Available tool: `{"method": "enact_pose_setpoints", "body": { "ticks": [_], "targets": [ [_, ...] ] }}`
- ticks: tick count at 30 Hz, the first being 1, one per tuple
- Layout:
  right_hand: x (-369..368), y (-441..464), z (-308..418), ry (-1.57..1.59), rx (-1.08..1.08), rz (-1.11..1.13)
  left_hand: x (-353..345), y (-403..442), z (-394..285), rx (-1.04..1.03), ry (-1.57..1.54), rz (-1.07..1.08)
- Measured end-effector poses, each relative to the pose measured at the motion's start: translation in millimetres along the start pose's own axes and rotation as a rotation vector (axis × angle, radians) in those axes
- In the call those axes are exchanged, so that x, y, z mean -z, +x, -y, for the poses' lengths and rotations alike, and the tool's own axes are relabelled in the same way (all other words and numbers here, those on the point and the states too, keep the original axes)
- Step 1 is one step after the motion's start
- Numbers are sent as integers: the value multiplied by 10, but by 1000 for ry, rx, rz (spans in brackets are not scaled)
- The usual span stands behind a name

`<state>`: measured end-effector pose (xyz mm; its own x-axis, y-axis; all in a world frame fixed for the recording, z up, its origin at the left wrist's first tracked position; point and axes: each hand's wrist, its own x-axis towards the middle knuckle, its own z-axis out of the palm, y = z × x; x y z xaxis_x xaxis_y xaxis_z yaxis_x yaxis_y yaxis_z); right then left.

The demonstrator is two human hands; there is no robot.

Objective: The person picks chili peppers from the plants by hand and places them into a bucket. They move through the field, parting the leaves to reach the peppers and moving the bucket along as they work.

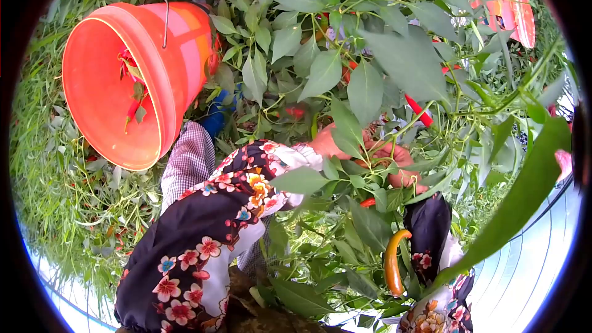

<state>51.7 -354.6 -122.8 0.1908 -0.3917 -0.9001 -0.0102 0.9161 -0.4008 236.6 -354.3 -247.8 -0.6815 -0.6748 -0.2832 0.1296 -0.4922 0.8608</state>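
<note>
Both my hands are among the leaves of a chili pepper plant. My left hand reaches in from the left in a floral sleeve; leaves cover its fingers. Close beside it, my right hand has its fingers curled in among the stems, and what they grip is hidden. A red chili pepper hangs above my right hand. Just below the hands shows part of another red chili. An orange-brown chili hangs lower, beside my right sleeve.
A red bucket lies tilted at the upper left, with a few red chilies and leaf bits inside. Grass spreads along the left. A large leaf crosses the right side close to the camera. Another red-orange container stands at the upper right.
</note>
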Motion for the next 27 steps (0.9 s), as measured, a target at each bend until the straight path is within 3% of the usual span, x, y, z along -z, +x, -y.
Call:
{"method": "enact_pose_setpoints", "body": {
  "ticks": [4, 7, 9, 10, 12, 14, 16, 18, 22, 27],
  "targets": [
    [224, 79, -279, 43, 129, 10, 64, -52, -381, 139, -103, 94],
    [-360, -87, 407, -416, 380, 155, -50, 9, -221, 245, -76, 139],
    [-65, -58, 264, -881, 536, 154, -99, 55, -106, 199, -9, 138],
    [-109, -112, 323, -1079, 536, 31, -109, 60, -101, 178, -2, 127],
    [-76, -124, 190, -1033, 443, -165, -149, 50, -85, 147, -52, 83],
    [-150, -158, 341, -1541, 665, -171, -166, 40, -134, 126, -14, 74],
    [-289, -220, 294, -1711, 536, -283, -161, 78, -244, 134, 155, 84],
    [-313, -248, 214, -1639, 469, -361, -303, 138, 20, 59, 129, 47],
    [-250, -328, 75, -1373, 373, -475, -357, 20, -198, -55, 166, -61],
    [-91, -279, -50, -1000, 269, -639, -359, 113, -341, 78, 290, -18]
  ]
}}
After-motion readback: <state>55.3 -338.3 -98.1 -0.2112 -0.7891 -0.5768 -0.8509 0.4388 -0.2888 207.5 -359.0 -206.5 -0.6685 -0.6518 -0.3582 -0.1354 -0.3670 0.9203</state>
